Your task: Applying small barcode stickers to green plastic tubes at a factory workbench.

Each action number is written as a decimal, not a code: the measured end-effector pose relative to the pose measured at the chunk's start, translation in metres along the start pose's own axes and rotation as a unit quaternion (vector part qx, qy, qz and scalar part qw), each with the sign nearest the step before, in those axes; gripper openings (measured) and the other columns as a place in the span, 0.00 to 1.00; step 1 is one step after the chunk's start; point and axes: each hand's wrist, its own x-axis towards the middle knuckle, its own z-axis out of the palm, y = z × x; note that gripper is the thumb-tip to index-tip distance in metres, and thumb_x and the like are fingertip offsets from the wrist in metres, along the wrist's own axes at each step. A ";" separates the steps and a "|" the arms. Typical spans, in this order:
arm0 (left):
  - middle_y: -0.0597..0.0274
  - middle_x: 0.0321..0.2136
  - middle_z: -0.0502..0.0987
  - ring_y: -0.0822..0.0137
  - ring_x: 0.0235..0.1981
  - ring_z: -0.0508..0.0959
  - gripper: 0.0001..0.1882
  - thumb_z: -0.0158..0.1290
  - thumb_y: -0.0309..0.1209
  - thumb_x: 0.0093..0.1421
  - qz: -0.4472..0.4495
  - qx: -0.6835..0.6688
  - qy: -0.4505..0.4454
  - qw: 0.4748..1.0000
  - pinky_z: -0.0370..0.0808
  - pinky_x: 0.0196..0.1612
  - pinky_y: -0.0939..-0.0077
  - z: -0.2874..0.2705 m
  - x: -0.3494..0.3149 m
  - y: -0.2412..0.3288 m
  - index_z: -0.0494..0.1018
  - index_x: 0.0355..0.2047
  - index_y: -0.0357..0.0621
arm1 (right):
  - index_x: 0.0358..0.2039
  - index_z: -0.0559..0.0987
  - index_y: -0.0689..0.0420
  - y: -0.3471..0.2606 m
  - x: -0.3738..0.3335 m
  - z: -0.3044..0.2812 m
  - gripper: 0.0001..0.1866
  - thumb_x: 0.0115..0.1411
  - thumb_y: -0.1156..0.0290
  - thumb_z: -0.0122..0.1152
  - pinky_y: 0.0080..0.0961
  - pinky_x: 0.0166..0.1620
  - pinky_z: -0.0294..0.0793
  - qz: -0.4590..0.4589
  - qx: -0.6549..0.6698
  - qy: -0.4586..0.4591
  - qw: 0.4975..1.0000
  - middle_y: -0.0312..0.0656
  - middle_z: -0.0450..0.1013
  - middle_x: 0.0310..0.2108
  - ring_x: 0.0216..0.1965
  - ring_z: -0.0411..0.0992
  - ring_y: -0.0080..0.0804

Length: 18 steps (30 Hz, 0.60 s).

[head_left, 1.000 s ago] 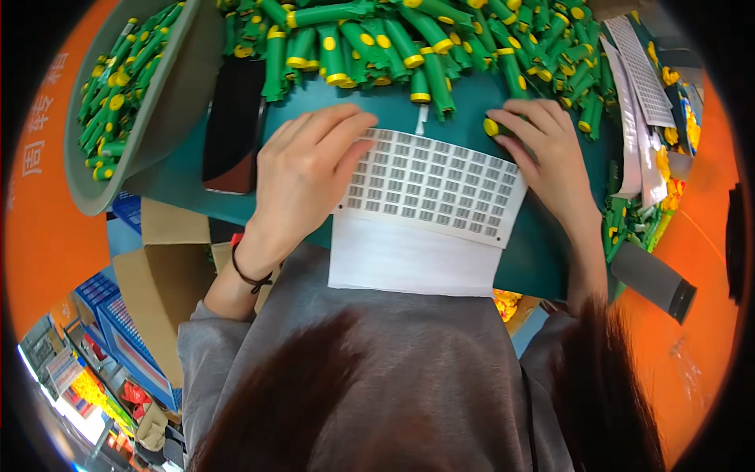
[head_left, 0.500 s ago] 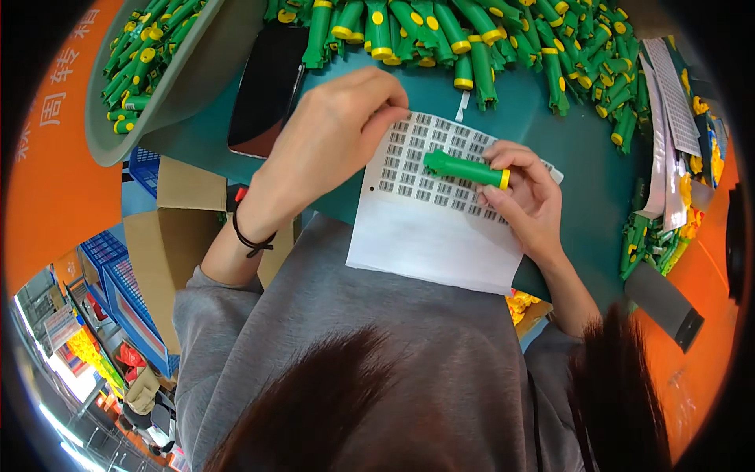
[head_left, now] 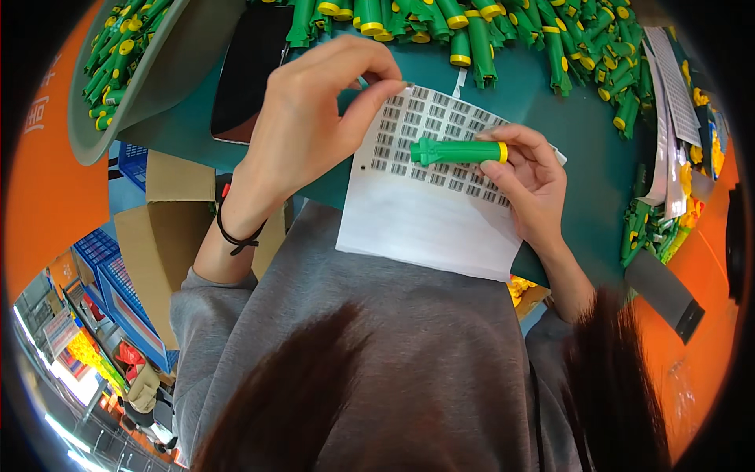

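Note:
My right hand [head_left: 531, 169] pinches a green plastic tube [head_left: 456, 152] by its yellow end, with fingers above and thumb below. The tube lies almost level over a white sheet of barcode stickers [head_left: 440, 228], its toothed end pointing left. The upper part of the sheet carries rows of small printed stickers; the lower part is blank. At the sheet's top left corner, my left hand [head_left: 322, 110] is closed, thumb and forefinger pressed together on a small sticker, of which only a dark edge shows at the fingertips.
Many green tubes with yellow ends [head_left: 487, 39] are heaped along the far side of the green table [head_left: 598, 204]. A grey tub [head_left: 145, 98] of tubes and a dark phone-like slab [head_left: 250, 71] are at left. More sticker sheets [head_left: 672, 94] lie at right; a cardboard box [head_left: 169, 252] stands lower left.
The tube has turned from a slight slant to nearly level, and its toothed end has moved left. My left hand stays pinched at the sheet's corner. The whole view has shifted a little.

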 end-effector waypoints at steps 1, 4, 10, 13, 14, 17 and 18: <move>0.60 0.36 0.82 0.68 0.37 0.81 0.03 0.61 0.21 0.59 -0.009 -0.022 0.019 1.000 0.76 0.38 0.77 0.000 0.000 0.003 0.80 0.35 0.37 | 0.51 0.74 0.64 -0.002 -0.001 0.002 0.19 0.59 0.88 0.60 0.31 0.55 0.75 0.030 0.017 0.024 0.999 0.49 0.70 0.52 0.54 0.72 0.33; 0.63 0.33 0.82 0.68 0.34 0.80 0.06 0.63 0.25 0.57 -0.026 -0.111 0.020 0.993 0.75 0.39 0.74 0.004 0.003 0.010 0.79 0.34 0.38 | 0.50 0.74 0.66 0.001 -0.002 -0.004 0.19 0.58 0.89 0.62 0.31 0.59 0.73 0.000 -0.012 0.000 1.000 0.49 0.71 0.53 0.56 0.71 0.35; 0.58 0.41 0.81 0.71 0.43 0.78 0.04 0.60 0.22 0.61 -0.097 -0.251 -0.062 0.961 0.73 0.49 0.75 0.028 -0.002 0.040 0.79 0.36 0.36 | 0.52 0.74 0.67 0.002 -0.005 -0.002 0.22 0.56 0.90 0.64 0.31 0.61 0.71 -0.008 0.008 0.010 1.000 0.47 0.72 0.53 0.56 0.72 0.34; 0.58 0.40 0.81 0.71 0.43 0.78 0.04 0.60 0.22 0.61 -0.128 -0.275 -0.098 0.948 0.74 0.49 0.75 0.035 0.001 0.041 0.78 0.36 0.35 | 0.53 0.74 0.68 0.005 -0.006 -0.004 0.23 0.56 0.90 0.64 0.30 0.61 0.72 -0.041 -0.015 0.004 0.999 0.46 0.72 0.53 0.56 0.72 0.34; 0.58 0.40 0.81 0.71 0.42 0.79 0.04 0.60 0.23 0.61 -0.134 -0.277 -0.111 0.945 0.74 0.49 0.75 0.037 0.001 0.042 0.78 0.36 0.35 | 0.53 0.74 0.68 0.004 -0.007 -0.003 0.23 0.56 0.90 0.64 0.30 0.61 0.72 -0.040 -0.014 0.007 0.999 0.46 0.72 0.53 0.56 0.72 0.34; 0.58 0.40 0.81 0.71 0.42 0.79 0.05 0.60 0.23 0.61 -0.148 -0.270 -0.123 0.943 0.75 0.50 0.74 0.038 0.002 0.044 0.79 0.37 0.35 | 0.52 0.75 0.68 0.002 -0.006 -0.001 0.22 0.56 0.90 0.64 0.29 0.61 0.72 -0.030 -0.021 0.016 0.999 0.47 0.72 0.53 0.55 0.72 0.33; 0.58 0.40 0.81 0.70 0.42 0.79 0.05 0.60 0.23 0.61 -0.154 -0.261 -0.121 0.945 0.75 0.50 0.74 0.038 0.002 0.044 0.79 0.37 0.35 | 0.52 0.75 0.68 0.002 -0.006 -0.001 0.22 0.56 0.90 0.64 0.29 0.60 0.73 -0.033 -0.027 0.015 0.999 0.46 0.72 0.53 0.55 0.73 0.33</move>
